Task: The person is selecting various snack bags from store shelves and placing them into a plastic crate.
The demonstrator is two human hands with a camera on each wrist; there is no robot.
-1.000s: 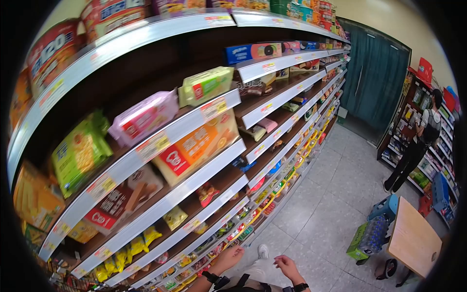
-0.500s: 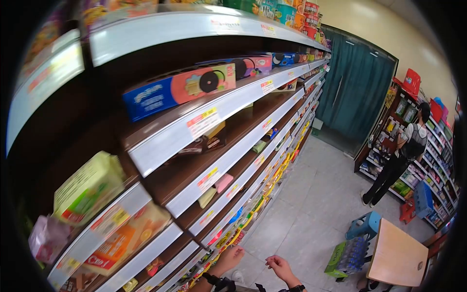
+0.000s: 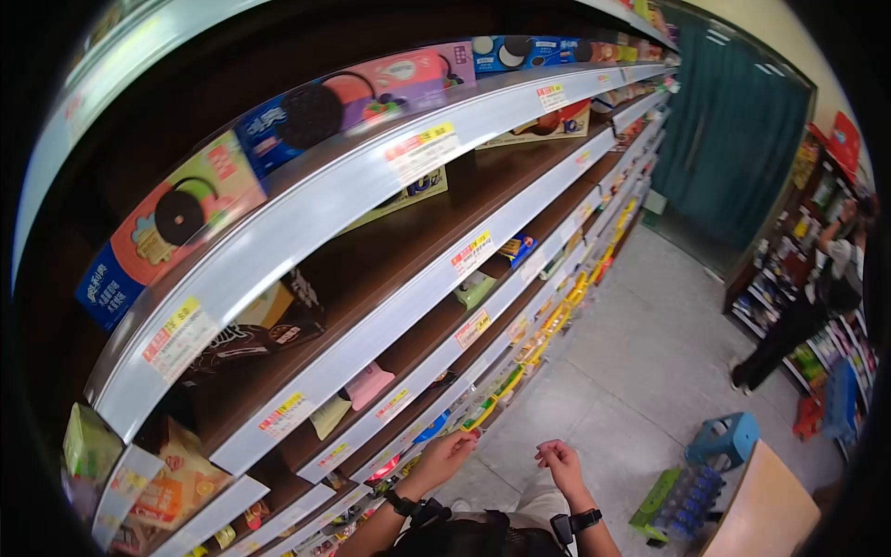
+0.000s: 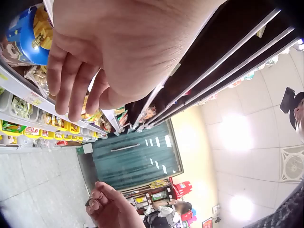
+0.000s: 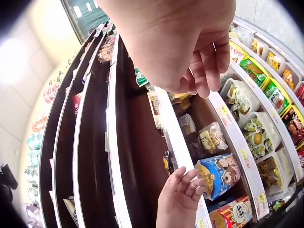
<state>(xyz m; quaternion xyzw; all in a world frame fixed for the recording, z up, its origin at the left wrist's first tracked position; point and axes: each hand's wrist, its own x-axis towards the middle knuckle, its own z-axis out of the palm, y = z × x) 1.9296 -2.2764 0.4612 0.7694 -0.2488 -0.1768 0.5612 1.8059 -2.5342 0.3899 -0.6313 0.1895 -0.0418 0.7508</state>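
My left hand [image 3: 444, 461] hangs in front of the lower shelves with its fingers loosely bent and nothing in it. Over the floor to its right, my right hand [image 3: 561, 466] is held low, also without anything in it. In the left wrist view the left hand [image 4: 109, 52] fills the top, its fingers relaxed. The right wrist view shows the right hand [image 5: 185, 47] from close by, fingers loosely curved. Nearest the hands is the long snack shelf [image 3: 371, 371]. Cookie boxes [image 3: 306, 116] line an upper level, above a pink packet [image 3: 368, 384] and a green packet [image 3: 474, 290].
Grey tiled floor [image 3: 603, 362] runs along the shelf to a dark green curtain [image 3: 724, 139]. At the right stand a wooden table [image 3: 766, 511], a blue stool [image 3: 722, 441] and a pack of bottles [image 3: 682, 501]. A person [image 3: 817, 302] stands by the far shelves.
The view has shifted along the shelf, so the cookie boxes are closer and the wafer packs have slid to the lower left. Both hands stay low and hold nothing. The other person's arms are raised.
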